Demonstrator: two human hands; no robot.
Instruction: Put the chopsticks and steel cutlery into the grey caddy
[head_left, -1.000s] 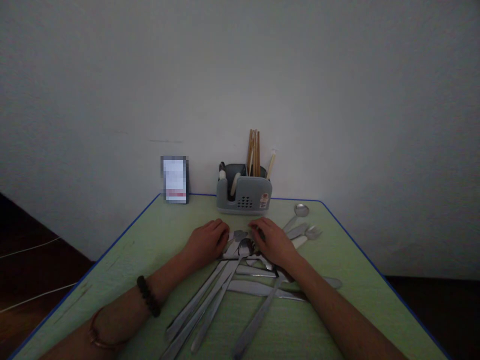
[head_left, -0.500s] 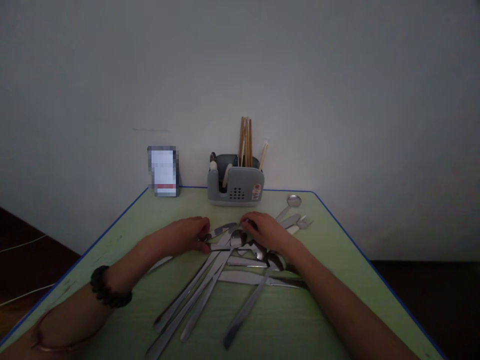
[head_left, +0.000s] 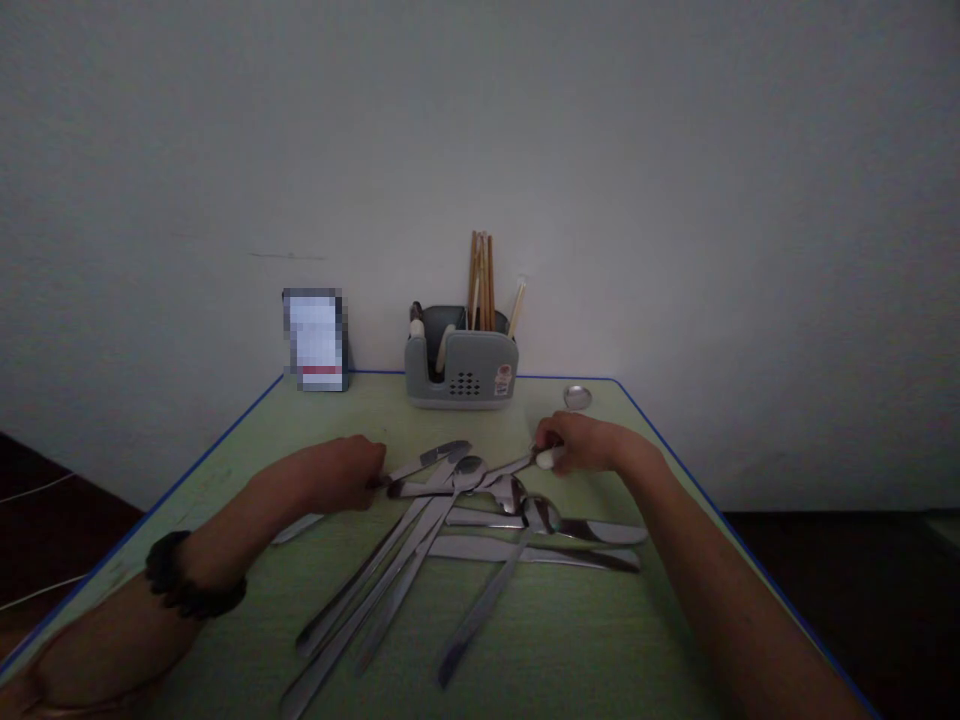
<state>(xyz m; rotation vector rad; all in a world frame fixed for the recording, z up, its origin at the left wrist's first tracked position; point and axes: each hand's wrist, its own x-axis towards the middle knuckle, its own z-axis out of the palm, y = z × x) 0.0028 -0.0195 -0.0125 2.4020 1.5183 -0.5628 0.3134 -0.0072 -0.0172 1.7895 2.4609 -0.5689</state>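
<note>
A heap of steel spoons and knives (head_left: 450,530) lies across the green table (head_left: 570,650). My left hand (head_left: 337,475) rests at the heap's left end, fingers curled on a piece of cutlery with its bowl or blade pointing right. My right hand (head_left: 585,445) is at the heap's far right, pinched round a white-handled utensil (head_left: 547,458) whose metal part reaches back toward the heap. A round spoon bowl (head_left: 577,397) shows just behind that hand.
A grey cutlery holder (head_left: 461,375) with wooden chopsticks (head_left: 481,280) stands at the table's back edge against the wall. A small upright card (head_left: 315,338) is to its left. The table has a blue rim (head_left: 675,460); dark floor lies on both sides.
My hands have moved apart: the left slid left along the heap, the right went to the far right and closed on the white-handled utensil. The camera also shifted slightly.
</note>
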